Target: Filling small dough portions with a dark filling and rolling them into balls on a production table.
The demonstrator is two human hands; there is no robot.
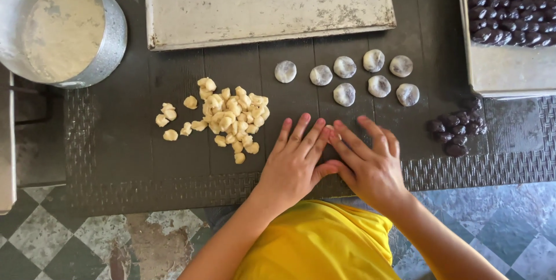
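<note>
Head view: left hand [295,161] and right hand [370,167] lie flat, fingers spread, pressing one pale dough piece [332,134] between them on the dark worktop [116,152]; its axis is hidden. Beyond, filled balls [345,67]; farther, a tray [272,8] holds more balls, a pot [110,37] flour.

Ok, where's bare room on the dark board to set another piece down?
Bare strip between the dough-piece pile and the round filled balls, just above the left hand. Also bare left of the pile, below the flour bowl. Crowded by the dark filling balls beyond the right hand.
</note>
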